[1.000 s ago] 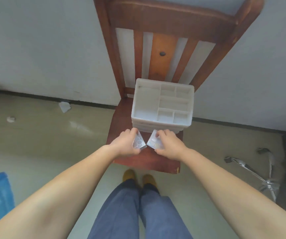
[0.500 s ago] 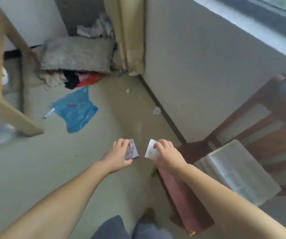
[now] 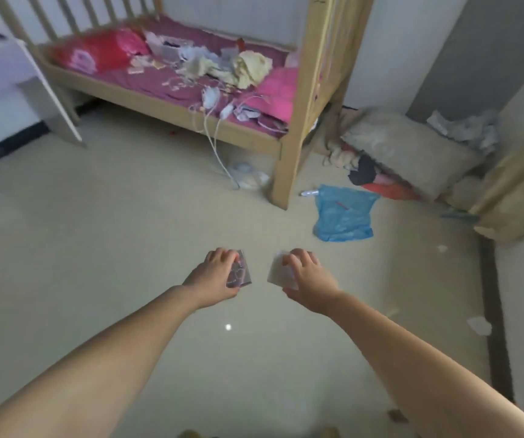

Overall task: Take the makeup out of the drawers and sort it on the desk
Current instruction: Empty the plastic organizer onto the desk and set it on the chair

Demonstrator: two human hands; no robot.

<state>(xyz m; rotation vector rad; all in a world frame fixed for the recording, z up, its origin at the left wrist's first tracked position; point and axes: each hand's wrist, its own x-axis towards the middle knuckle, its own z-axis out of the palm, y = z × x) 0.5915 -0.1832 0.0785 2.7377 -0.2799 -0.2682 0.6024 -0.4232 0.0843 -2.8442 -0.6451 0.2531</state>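
I was mid-carry, I judged: my left hand (image 3: 215,275) pinched a flat, clear, glossy case (image 3: 239,274) between thumb and fingers, and my right hand (image 3: 308,279) gripped a pale, matte square packet (image 3: 278,274) the same way, both held over the bare floor (image 3: 96,248). No desk showed for certain, so next I needed to find it and set them down apart.
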